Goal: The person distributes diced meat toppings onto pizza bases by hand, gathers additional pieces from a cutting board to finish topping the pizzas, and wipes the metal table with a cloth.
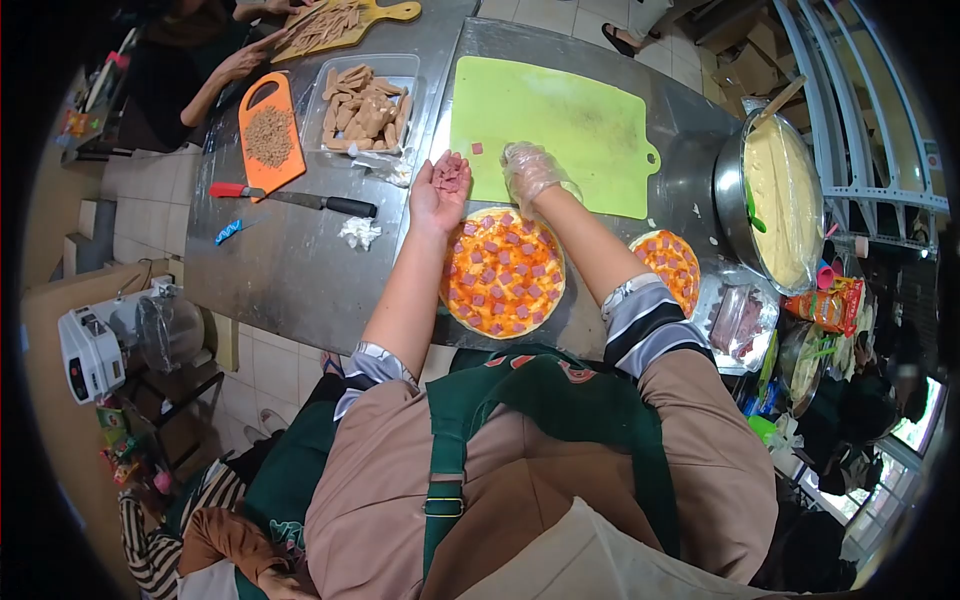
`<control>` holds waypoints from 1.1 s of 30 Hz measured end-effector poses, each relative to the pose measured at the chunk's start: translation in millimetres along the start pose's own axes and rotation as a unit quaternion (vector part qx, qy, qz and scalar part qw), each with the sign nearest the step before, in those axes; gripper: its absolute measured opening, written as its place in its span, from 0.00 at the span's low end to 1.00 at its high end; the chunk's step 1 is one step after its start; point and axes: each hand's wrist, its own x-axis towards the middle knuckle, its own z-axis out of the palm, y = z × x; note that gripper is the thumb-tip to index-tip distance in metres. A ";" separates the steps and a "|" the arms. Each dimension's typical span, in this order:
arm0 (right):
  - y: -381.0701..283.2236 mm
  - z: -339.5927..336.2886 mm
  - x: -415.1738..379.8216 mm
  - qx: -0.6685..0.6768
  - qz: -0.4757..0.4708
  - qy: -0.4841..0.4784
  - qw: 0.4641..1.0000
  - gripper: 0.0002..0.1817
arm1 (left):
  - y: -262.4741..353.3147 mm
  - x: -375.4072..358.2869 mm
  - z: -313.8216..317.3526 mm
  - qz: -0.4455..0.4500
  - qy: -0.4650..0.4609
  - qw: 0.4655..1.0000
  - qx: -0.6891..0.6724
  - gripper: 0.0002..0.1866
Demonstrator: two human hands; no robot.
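My left hand (438,200) is turned palm up and cupped around a small heap of diced ham (452,176). It hovers beside the left rim of a pizza (503,273) topped with orange-red sauce, pale cheese and ham squares. My right hand (535,178), in a clear plastic glove, is over the near left part of a green cutting board (560,120). Its fingers look curled together, and the crinkled glove hides whatever they may hold. One loose ham square (477,148) lies on the board between my hands.
A second pizza (668,268) sits partly behind my right forearm. Right are a large dough bowl (775,200) and a tray with wrapped meat (740,325). Left are a knife (300,199), an orange board (270,140) and a tub of brown sticks (365,105). Another person's hands work top left.
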 end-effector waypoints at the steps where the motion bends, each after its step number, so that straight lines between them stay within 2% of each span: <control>1: -3.1 -1.0 1.8 0.001 0.008 0.014 1.000 0.06 | -0.2 -0.2 -0.6 -0.002 -0.004 1.000 -0.010 0.18; 2: -5.5 -2.9 4.8 0.000 0.007 0.016 1.000 0.06 | -0.3 0.7 -0.2 -0.001 -0.006 1.000 -0.009 0.18; 4: -10.4 -6.2 8.3 0.184 0.074 0.055 0.979 0.06 | -0.9 0.4 -0.1 0.002 0.009 1.000 -0.030 0.18; 11: -14.1 -41.4 19.9 0.256 0.053 0.021 0.965 0.09 | 1.8 7.3 -7.4 0.002 -0.005 0.999 0.043 0.17; 13: -21.7 -60.2 13.6 0.435 0.111 -0.049 0.892 0.09 | -2.3 -3.0 10.1 -0.006 0.021 0.995 0.102 0.16; 14: -26.5 -67.4 9.4 0.434 0.111 -0.050 0.892 0.09 | -4.8 -2.4 12.5 -0.006 0.022 0.995 0.101 0.16; 16: -34.9 -77.3 4.3 0.291 -0.088 -0.058 0.951 0.09 | -8.7 2.8 18.0 -0.060 -0.024 0.997 0.031 0.15; 17: -38.2 -82.4 5.9 0.291 -0.089 -0.058 0.951 0.09 | -12.1 5.1 21.0 -0.059 -0.025 0.998 0.030 0.15; 19: -40.9 -88.0 13.9 0.162 -0.049 -0.044 0.985 0.12 | -15.8 7.7 29.8 -0.027 0.049 0.998 0.022 0.16; 20: -37.6 -87.1 18.2 0.162 -0.049 -0.043 0.985 0.12 | -14.6 7.3 31.5 -0.017 0.065 0.998 0.013 0.17; 22: -21.9 -69.7 27.1 0.174 0.046 -0.119 0.977 0.16 | -9.5 11.5 20.4 0.005 0.051 0.999 0.004 0.17; 23: -17.6 -54.1 25.3 0.174 0.046 -0.117 0.977 0.16 | -7.9 14.8 15.0 0.026 0.038 0.999 -0.004 0.17; 24: -12.0 -32.4 22.3 0.074 -0.081 -0.045 0.993 0.21 | -7.8 9.2 19.6 0.036 0.061 0.997 0.006 0.18; 25: -17.6 -32.6 13.9 -0.030 -0.206 0.029 0.978 0.26 | -7.9 8.0 18.6 0.036 0.060 0.998 0.006 0.18; 26: -22.0 -32.8 3.3 -0.101 -0.234 -0.026 0.967 0.34 | -7.6 6.9 17.6 0.042 0.062 0.997 0.001 0.18; 27: -25.9 -34.6 -5.0 -0.101 -0.234 -0.025 0.967 0.34 | -7.0 7.2 16.2 0.048 0.065 0.997 -0.005 0.18; 29: -32.1 -39.8 -14.1 -0.233 -0.250 -0.075 0.937 0.44 | -6.7 8.8 14.2 0.049 0.074 0.996 -0.006 0.17; 30: -23.2 -23.1 -12.2 -0.203 -0.265 -0.034 0.942 0.46 | -6.8 8.1 13.2 0.049 0.069 0.996 -0.010 0.17; 31: -12.0 -10.4 -12.3 -0.203 -0.264 -0.033 0.942 0.46 | -6.8 7.7 12.7 0.048 0.063 0.997 -0.014 0.17; 33: 5.0 -3.3 -16.5 -0.093 -0.202 -0.009 0.975 0.35 | -6.0 8.2 12.3 0.047 0.064 0.997 -0.019 0.17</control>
